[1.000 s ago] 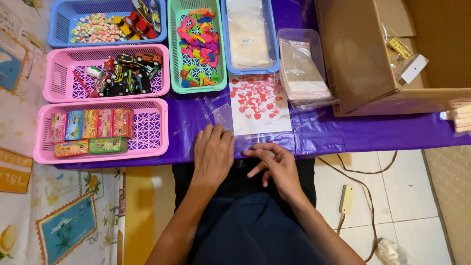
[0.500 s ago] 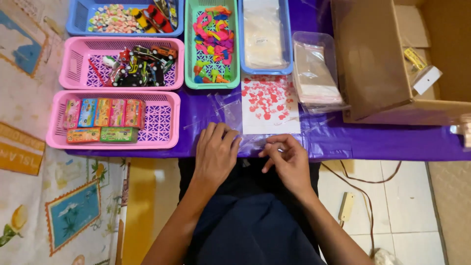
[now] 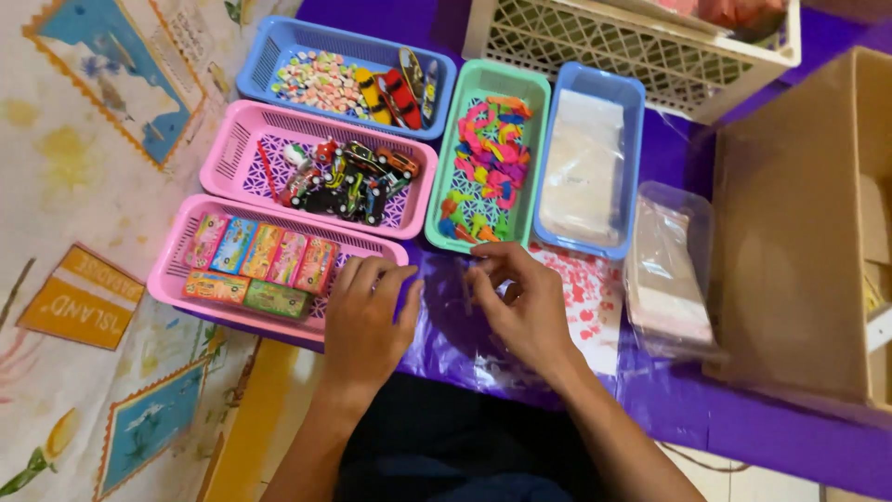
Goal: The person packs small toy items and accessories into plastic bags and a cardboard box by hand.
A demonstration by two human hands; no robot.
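My left hand [image 3: 367,321] lies flat with fingers apart on the purple table cover [image 3: 706,418], its fingertips at the rim of a pink basket of small colourful boxes [image 3: 177,279]. My right hand [image 3: 520,307] is beside it, just below a green basket of small colourful pieces [image 3: 446,200]. Its fingertips pinch a thin clear plastic bag [image 3: 451,311] that lies between the two hands. A white sheet with red and pink shapes [image 3: 595,302] shows partly from under the right hand.
A pink basket of toy cars [image 3: 232,158], a blue basket of small sweets and mini skateboards [image 3: 269,56] and a blue basket of clear bags [image 3: 632,102] stand behind. A clear tub of packets [image 3: 664,270], a cardboard box [image 3: 790,242] and a white lattice crate [image 3: 632,51] are to the right.
Both hands have moved up from the table's front edge onto the purple cover, toward the baskets. The view has come closer and tilted.
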